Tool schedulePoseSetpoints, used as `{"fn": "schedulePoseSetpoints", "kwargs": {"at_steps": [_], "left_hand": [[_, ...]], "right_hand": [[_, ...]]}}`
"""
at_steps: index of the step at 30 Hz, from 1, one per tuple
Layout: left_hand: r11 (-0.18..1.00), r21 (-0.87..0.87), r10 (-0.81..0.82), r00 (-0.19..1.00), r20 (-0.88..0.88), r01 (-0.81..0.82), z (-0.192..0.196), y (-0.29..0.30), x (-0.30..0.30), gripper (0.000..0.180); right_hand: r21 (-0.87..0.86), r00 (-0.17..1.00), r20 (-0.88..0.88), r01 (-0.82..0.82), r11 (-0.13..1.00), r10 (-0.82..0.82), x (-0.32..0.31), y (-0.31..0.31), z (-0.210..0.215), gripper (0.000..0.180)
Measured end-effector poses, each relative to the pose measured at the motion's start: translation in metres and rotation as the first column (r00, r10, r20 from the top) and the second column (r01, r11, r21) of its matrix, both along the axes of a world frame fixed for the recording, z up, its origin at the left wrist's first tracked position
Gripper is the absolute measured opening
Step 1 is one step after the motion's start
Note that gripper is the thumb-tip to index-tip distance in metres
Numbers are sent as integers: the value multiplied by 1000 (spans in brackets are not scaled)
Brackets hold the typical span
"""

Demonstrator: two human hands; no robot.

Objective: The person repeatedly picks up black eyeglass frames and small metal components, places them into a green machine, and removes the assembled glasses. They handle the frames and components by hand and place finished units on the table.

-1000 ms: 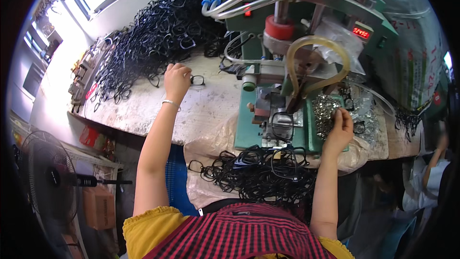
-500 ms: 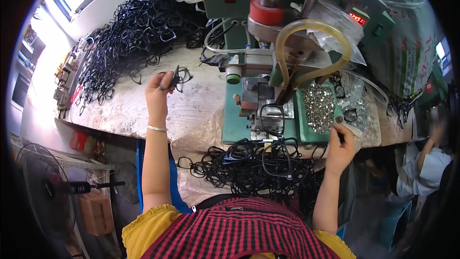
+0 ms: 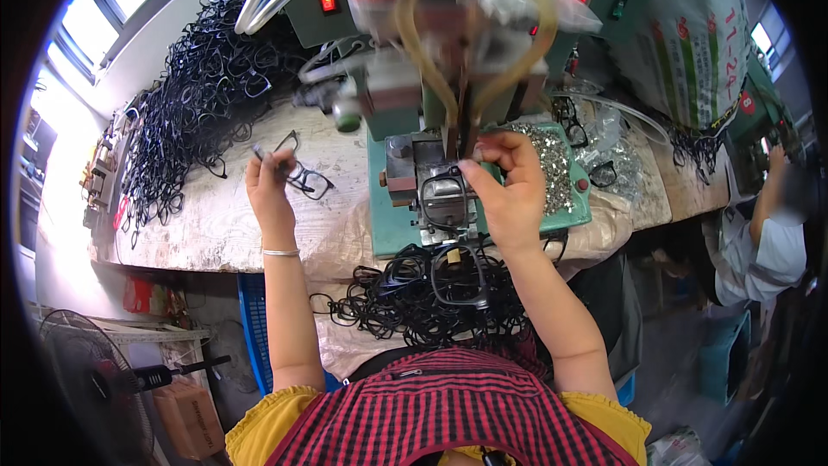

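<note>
Head view: green metal bench press with a base plate (image 3: 382, 237) serves as landmark. Black, thin-rimmed, plastic-looking eyeglass front (image 3: 442, 229) lies lengthwise on the press, one rim over its metal fixture, the other overhanging its near edge toward the wearer. Right hand (image 3: 509, 185) is at the press, thumb and curled fingers drawn nearly together at the far end of that front, just beside the tool tip; cannot tell whether they grip the plastic or a small part. Left hand (image 3: 272, 181), left of the press, has its fingers closed round part of a second black eyeglass frame (image 3: 297, 177), whose rim and slim arm stick out past the fingertips. Shallow green tray (image 3: 580, 198) of small shiny metal pieces (image 3: 552, 160) sits right of the press; a large tangle of black frames (image 3: 207, 86) lies left of and behind it, a smaller heap of black frames (image 3: 388, 302) in front. Handling, judged: very light, springy, fairly stiff, smooth enough to slide; slim rims could bend or scratch. Best hold: pinch at the thick outer corner or the bridge, not mid-rim, fingertips clear of the tool.
</note>
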State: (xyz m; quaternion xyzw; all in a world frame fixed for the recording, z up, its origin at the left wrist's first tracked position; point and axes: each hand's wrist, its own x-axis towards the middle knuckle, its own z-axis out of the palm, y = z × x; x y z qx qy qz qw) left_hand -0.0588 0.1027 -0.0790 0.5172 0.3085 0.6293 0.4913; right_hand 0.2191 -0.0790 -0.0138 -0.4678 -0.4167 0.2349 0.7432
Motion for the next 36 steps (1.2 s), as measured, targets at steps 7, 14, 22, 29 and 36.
{"fn": "schedulePoseSetpoints", "kwargs": {"at_steps": [7, 14, 22, 29, 36], "left_hand": [[983, -56, 172, 983, -71, -176, 24, -54, 39, 18], [501, 710, -55, 838, -544, 494, 107, -137, 96, 10], [466, 655, -68, 762, -644, 595, 93, -129, 112, 23], [583, 595, 41, 711, -702, 554, 88, -148, 94, 42], [699, -433, -350, -256, -901, 569, 48, -182, -22, 80]], "right_hand": [[10, 989, -114, -91, 996, 92, -13, -6, 21, 45], [-106, 696, 701, 317, 943, -155, 46, -23, 2, 23], [-72, 447, 850, 625, 777, -280, 104, -41, -71, 14], [19, 286, 937, 534, 845, -201, 93, 1, -62, 13], [-176, 689, 693, 448, 876, -213, 115, -42, -53, 9]]}}
